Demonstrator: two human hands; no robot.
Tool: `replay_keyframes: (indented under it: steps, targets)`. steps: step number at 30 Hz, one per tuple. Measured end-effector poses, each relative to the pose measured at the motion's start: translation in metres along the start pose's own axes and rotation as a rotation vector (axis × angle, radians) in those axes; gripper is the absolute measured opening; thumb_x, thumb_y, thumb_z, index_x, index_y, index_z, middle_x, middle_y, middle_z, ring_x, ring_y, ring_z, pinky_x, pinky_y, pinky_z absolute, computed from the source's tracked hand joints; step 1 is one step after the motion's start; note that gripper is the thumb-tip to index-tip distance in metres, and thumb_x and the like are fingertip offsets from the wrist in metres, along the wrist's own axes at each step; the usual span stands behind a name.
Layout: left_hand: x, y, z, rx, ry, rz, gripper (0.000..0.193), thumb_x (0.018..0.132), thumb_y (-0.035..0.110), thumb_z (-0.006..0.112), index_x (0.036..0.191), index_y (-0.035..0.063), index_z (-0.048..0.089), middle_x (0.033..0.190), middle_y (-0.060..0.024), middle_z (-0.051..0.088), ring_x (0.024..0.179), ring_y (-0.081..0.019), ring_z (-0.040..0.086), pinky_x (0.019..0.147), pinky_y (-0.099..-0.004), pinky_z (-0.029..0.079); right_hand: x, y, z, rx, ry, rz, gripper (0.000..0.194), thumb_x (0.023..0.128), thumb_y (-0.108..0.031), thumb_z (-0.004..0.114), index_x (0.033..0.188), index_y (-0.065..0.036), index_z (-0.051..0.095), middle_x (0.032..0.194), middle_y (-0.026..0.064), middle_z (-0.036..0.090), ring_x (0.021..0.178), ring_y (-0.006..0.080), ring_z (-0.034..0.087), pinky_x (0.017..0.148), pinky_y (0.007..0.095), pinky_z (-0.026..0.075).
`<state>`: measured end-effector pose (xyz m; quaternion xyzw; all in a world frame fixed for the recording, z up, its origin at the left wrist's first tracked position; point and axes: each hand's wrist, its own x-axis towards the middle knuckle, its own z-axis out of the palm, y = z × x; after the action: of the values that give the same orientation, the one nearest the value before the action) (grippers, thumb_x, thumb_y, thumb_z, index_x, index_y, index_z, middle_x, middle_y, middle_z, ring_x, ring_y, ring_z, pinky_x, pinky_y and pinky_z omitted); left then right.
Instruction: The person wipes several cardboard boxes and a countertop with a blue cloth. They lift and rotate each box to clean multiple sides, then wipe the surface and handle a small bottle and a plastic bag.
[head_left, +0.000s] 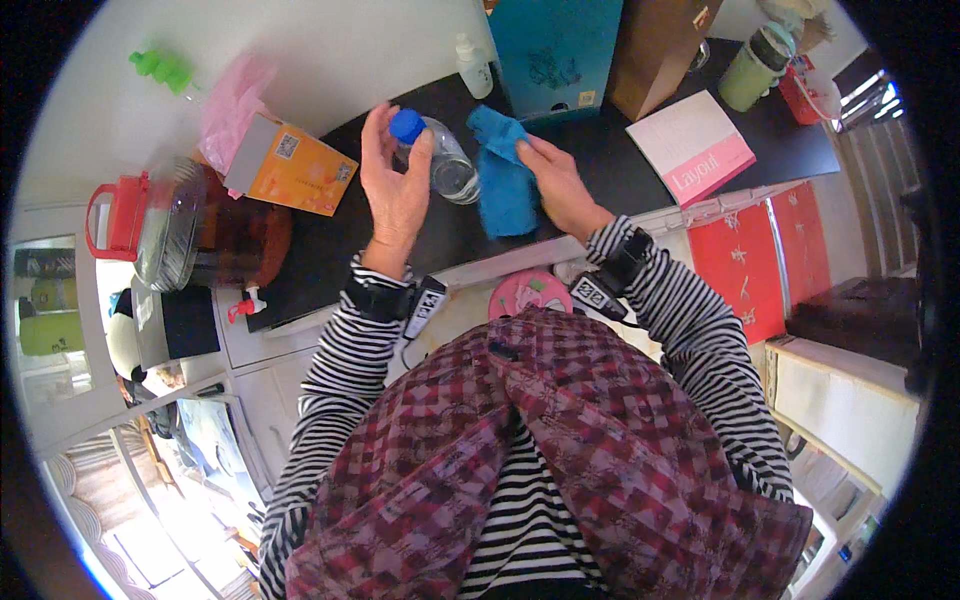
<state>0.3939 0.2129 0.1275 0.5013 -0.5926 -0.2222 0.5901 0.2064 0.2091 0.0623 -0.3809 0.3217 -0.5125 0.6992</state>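
My left hand (399, 180) is around the neck of a clear plastic bottle (454, 171), just under its blue cap (407, 127). The bottle tilts, its base toward the right, above a black countertop (442, 244). Pinched between the thumb and fingers of my right hand (561, 184) is a blue cloth (507, 191), which hangs down beside the bottle's base. A small gap seems to separate cloth and bottle.
Left stand an orange box (300, 169) and a large jar (174, 225) with a red handle and spigot. Behind are a small white bottle (474, 69), a teal box (556, 60) and a brown box (654, 56). Right are a pink-and-white book (690, 146) and a green tumbler (750, 71).
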Motion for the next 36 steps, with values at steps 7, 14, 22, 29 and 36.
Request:
replay_keyframes:
  steps: [7,14,22,29,36]
  targets:
    - [-0.006,-0.023,0.020,-0.079,0.124,-0.037,0.033,0.088,0.026,0.065,0.106,0.0013,0.052,0.095,-0.0048,0.056,0.088,-0.0122,0.052,0.080,-0.0270,0.043,0.030,0.003,0.085,-0.121,0.003,-0.428,0.033,0.097,-0.018,0.047,0.124,0.001,0.054,0.110,0.0078,0.063,0.097,0.0138,0.058,0.085,0.0274,0.047]
    - [-0.006,-0.024,0.017,-0.146,0.050,0.033,0.026,0.089,0.023,0.064,0.103,0.0034,0.054,0.093,-0.0037,0.057,0.085,-0.0120,0.053,0.080,-0.0269,0.044,0.065,0.050,0.047,-0.358,-0.030,-0.227,0.037,0.099,-0.027,0.033,0.107,0.000,0.058,0.104,0.0220,0.062,0.098,0.0352,0.061,0.085,0.0370,0.047]
    - [-0.006,-0.032,0.013,-0.103,0.059,0.014,0.026,0.088,0.022,0.065,0.104,0.0044,0.054,0.095,-0.0041,0.057,0.086,-0.0124,0.052,0.081,-0.0272,0.044,0.007,0.049,0.066,-0.146,0.139,-0.268,0.033,0.098,-0.017,0.042,0.125,-0.001,0.052,0.115,0.0158,0.061,0.107,0.0223,0.057,0.093,0.0311,0.043]
    - [-0.004,-0.026,0.011,-0.043,0.060,0.016,0.026,0.082,0.015,0.071,0.100,0.0043,0.054,0.090,-0.0018,0.056,0.082,-0.0111,0.050,0.077,-0.0258,0.044,0.070,0.029,0.073,-0.295,0.009,-0.509,0.028,0.097,-0.019,0.045,0.109,0.001,0.060,0.099,0.0123,0.067,0.089,0.0256,0.063,0.079,0.0333,0.049]
    - [0.003,-0.021,0.001,-0.233,-0.091,-0.082,0.023,0.078,0.009,0.071,0.096,0.0065,0.058,0.092,0.0003,0.058,0.085,-0.0083,0.053,0.077,-0.0247,0.046,0.077,0.073,0.037,-0.083,-0.092,-0.099,0.031,0.095,-0.028,0.050,0.105,-0.003,0.064,0.095,0.0035,0.065,0.085,0.0135,0.059,0.077,0.0301,0.049]
